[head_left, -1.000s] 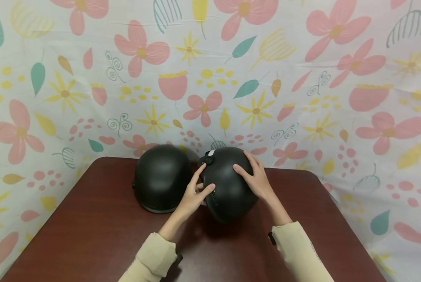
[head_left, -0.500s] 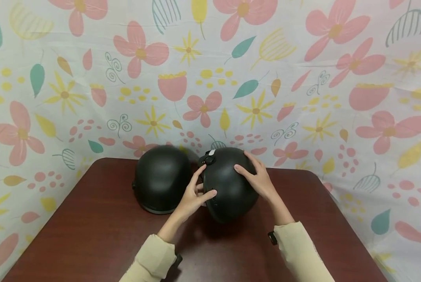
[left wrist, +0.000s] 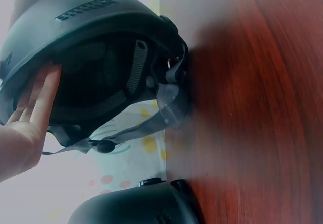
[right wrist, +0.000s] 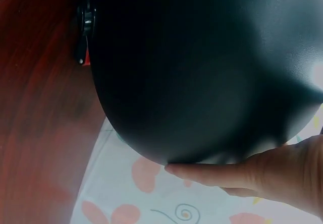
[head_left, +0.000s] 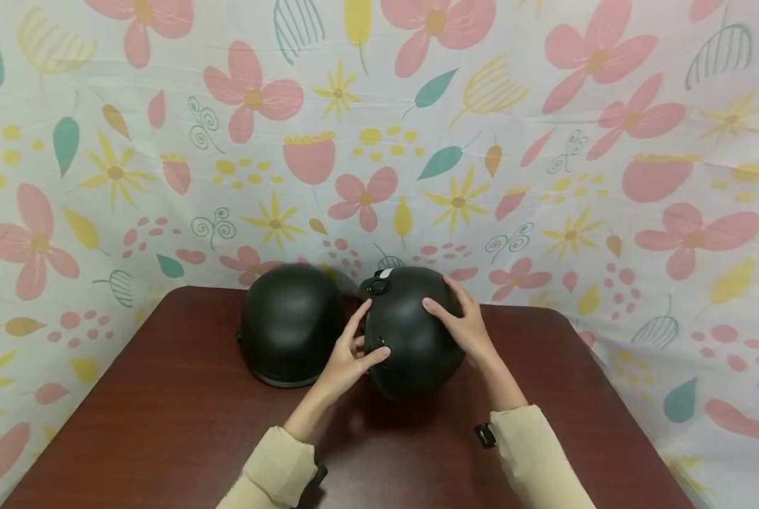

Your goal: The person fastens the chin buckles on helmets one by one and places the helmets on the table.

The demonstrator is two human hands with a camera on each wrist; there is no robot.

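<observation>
A black helmet (head_left: 418,336) is tilted on its side, its opening facing left. My left hand (head_left: 346,360) grips its rim, with the thumb on the shell and the other fingers reaching inside, as the left wrist view shows. A grey chin strap (left wrist: 144,128) with a black buckle (left wrist: 103,146) hangs from the opening. My right hand (head_left: 465,322) rests on the dome at the right. Its fingers (right wrist: 217,174) lie straight along the shell in the right wrist view. A second black helmet (head_left: 292,322) stands upright just left of the first.
Both helmets are on a dark red-brown wooden table (head_left: 163,424), near its far edge. Behind it hangs a white cloth (head_left: 379,106) printed with flowers and leaves. Beige sleeves (head_left: 271,470) cover the forearms, and a small black device (head_left: 484,435) is at the right wrist.
The tilted helmet has turned slightly in my hands, its side vent and white label shifting upward a little. My left thumb sits slightly lower on the shell. The second helmet stays put.
</observation>
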